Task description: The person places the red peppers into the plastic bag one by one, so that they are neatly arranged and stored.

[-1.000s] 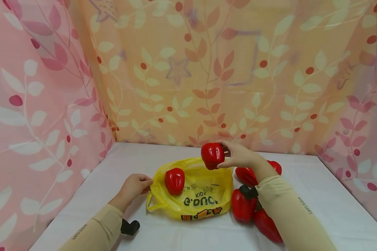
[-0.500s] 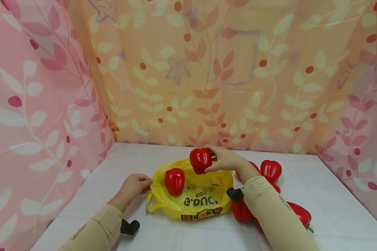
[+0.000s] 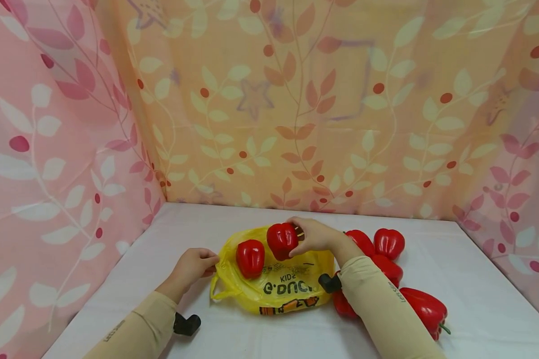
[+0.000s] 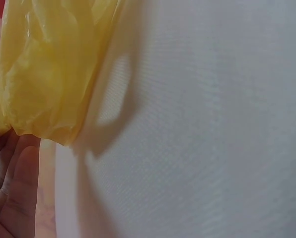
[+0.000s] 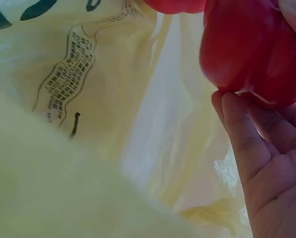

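A yellow plastic bag [image 3: 296, 294] with dark printing lies with its mouth spread on the white table. Its left edge is pinched by my left hand [image 3: 189, 269]; the left wrist view shows those fingers [image 4: 26, 166] at the bag's crumpled film [image 4: 48, 84]. Inside, toward the left, sits one red bell pepper [image 3: 250, 259]. My right hand [image 3: 315, 236] grips a second red bell pepper [image 3: 281, 241] over the bag's opening, right of the first. In the right wrist view, fingertips touch the underside of this held pepper [image 5: 252, 54], with the thumb [image 5: 294, 17] on its upper side.
Right of the bag, several more red bell peppers [image 3: 389, 243] lie close together, partly covered by my right forearm. A nearer one [image 3: 424, 310] shows its green stem. Patterned cloth walls [image 3: 269, 124] stand at the back and sides of the table [image 3: 233, 339].
My right hand has carried its bell pepper leftward and down, from the bag's right rim to inside its mouth. The left hand stays at the bag's edge.
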A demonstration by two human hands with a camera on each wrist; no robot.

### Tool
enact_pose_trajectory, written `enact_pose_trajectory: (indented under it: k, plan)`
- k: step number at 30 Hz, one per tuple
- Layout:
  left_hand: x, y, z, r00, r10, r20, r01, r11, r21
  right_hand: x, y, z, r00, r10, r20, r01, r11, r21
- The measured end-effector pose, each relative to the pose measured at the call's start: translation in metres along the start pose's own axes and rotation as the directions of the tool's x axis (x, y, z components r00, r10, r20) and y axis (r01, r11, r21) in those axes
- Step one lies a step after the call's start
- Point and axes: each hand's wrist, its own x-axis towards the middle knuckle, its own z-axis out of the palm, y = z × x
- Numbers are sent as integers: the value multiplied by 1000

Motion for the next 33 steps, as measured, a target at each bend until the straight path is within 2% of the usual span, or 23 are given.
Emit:
enact_pose_trajectory:
  k: [7,13,28,33]
  plan:
    - [1,-1,1,1000,7,1,-7,1000,2,3,5,9,997,66,48,-64,997,-38]
    - [2,-2,1,1000,5,-1,-5,1000,5,7,8,17,993,113,39,-107,987,-121]
    - [3,-2,2,1000,-3,5,3,1000,24,15,14,34,986,168,12,-164,971,-172]
    - [2,-4,3,1000,6,1,-6,999,31,17,13,39,981,195,2,-193,968,-158]
